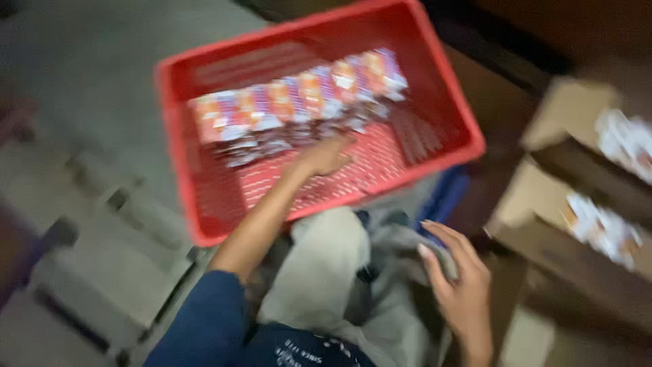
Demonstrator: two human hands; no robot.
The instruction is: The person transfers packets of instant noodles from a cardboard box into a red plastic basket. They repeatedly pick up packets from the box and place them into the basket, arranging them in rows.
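A red plastic crate [451, 102] sits in front of me, tilted, with a row of several small orange, white and purple packets [299, 95] lined along its far side. My left hand [326, 156] reaches into the crate, fingers apart, just below the packets and holding nothing. My right hand [462, 282] hovers open over my lap, near the grey trousers, also holding nothing. The picture is blurred by motion.
Open cardboard boxes [543, 197] at the right hold more white packets [604, 228]. A blue object [445, 197] shows under the crate's right corner. Grey blocky shapes [102, 272] lie on the floor at the left.
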